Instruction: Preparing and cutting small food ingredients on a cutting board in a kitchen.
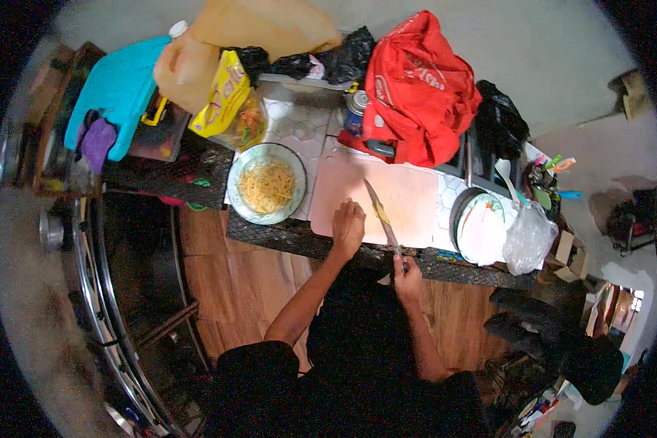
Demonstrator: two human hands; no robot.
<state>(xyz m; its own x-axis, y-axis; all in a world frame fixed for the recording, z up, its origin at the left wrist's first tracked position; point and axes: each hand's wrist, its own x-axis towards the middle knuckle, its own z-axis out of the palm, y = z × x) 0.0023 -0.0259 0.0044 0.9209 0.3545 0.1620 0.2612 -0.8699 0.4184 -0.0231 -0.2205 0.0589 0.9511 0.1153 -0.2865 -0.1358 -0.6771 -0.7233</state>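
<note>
My right hand grips the handle of a long kitchen knife at the near edge of a pink cutting board. The blade points away from me across the board, and pale yellow food pieces lie along it. Over the board's left part rests my left hand with bent fingers; whether it holds something small cannot be told. Left of the board, a round bowl holds a heap of thin, pale yellow strips.
Behind the board stand a red bag and a metal can. A yellow packet is beyond the bowl. At right are a white plate, a clear plastic bag and a holder with utensils. A teal container stands far left.
</note>
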